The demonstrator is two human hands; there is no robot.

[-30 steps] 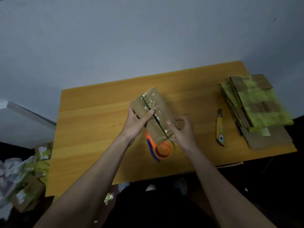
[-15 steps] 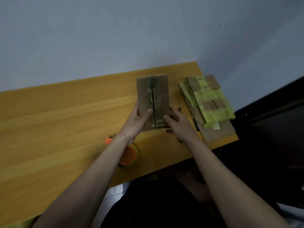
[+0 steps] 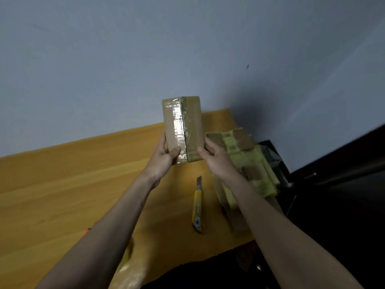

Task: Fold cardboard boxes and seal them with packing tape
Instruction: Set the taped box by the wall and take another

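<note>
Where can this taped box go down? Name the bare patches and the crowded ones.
Widest bare wood: the table's left stretch, from the wall edge down to the left forearm. A narrower strip lies between the hands and the utility knife. Crowded: the right end, where the stack of flat boxes sits close beside the knife. The box is held by left hand and right hand.

The box [image 3: 182, 128] is brown cardboard, dull and a bit rough, with a strip of clear shiny tape [image 3: 179, 130] down its middle seam that catches the light. The counter [image 3: 62, 184] is smooth yellow-brown wood with faint grain lines. The knife [image 3: 197, 207] has a yellow plastic body and a grey metal blade. The stack of flat boxes [image 3: 245, 161] is dull cardboard, brown and yellow-green
</note>
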